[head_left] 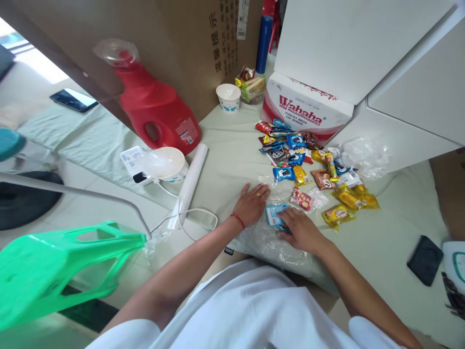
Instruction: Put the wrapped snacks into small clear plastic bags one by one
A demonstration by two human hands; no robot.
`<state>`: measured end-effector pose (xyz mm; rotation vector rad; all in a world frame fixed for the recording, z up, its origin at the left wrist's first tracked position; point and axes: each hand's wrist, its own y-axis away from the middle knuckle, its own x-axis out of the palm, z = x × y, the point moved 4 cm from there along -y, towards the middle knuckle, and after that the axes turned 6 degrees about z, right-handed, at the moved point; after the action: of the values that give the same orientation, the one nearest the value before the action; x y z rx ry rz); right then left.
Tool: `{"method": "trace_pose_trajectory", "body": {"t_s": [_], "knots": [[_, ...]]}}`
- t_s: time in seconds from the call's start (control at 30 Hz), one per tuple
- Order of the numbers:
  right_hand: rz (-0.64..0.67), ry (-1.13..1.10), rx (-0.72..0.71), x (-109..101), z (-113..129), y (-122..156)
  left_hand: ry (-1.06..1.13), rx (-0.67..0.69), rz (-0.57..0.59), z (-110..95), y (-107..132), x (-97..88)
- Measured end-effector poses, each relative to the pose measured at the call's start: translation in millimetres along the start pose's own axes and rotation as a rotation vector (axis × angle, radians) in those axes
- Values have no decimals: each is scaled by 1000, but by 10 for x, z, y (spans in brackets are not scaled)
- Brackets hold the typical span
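Observation:
My left hand lies flat with fingers stretched out on a clear plastic bag spread on the pale green cloth; a ring and a red wrist string show. My right hand rests on the same bag, its fingers closed over a light blue snack packet. Just beyond my hands lies a scatter of several small snack packets in blue, yellow, red and brown. A pink packet lies closest to my right hand.
A red detergent jug, a white bowl, a white roll and a cable lie to the left. A Wahaha water carton and a small cup stand behind. A green plastic stool is near left; a dark pouch right.

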<state>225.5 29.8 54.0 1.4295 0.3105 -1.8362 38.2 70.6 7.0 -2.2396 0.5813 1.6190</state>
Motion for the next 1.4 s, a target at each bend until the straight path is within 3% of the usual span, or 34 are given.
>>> {"method": "trace_pose_trajectory", "body": {"t_s": [0.1,0.2,0.3,0.5,0.57,0.63,0.73,0.87,0.97,1.07,1.17,1.27,1.33,1.4], "knots": [[-49,-104,-20,-108,-100,48,-5,3,-9,2,0,8],[-135,-16,10,-172,-171,-16,-6,-5,-10,-3,-3,7],[-106,52,-20,-74,-149,-105,-6,-2,-4,-15,-5,4],[-150,62,141,76,-119,-6,-9,-1,-15,-23,3,7],[-190,4,128,-31,-148,-14,-8,1,-18,-20,7,8],[-273,-7,140,-283,-250,-115,-7,2,-17,-16,11,5],[-409,146,228,-834,-498,-476,-6,2,-9,-12,16,-4],[-448,356,184,-1404,-712,-1299,-4,0,0,-10,21,-13],[-240,460,66,-1443,-743,-1928,3,1,5,-7,26,-17],[-70,513,56,-1375,-776,-2239,1,2,16,-3,29,-21],[-170,453,94,-1461,-809,-2076,0,2,28,-2,26,-25],[-397,215,212,-1580,-864,-1464,19,0,23,-1,22,-32],[-465,-84,313,-1495,-905,-943,35,-1,16,0,21,-34],[-426,-474,364,-1208,-894,-480,47,0,8,0,22,-32]]}}
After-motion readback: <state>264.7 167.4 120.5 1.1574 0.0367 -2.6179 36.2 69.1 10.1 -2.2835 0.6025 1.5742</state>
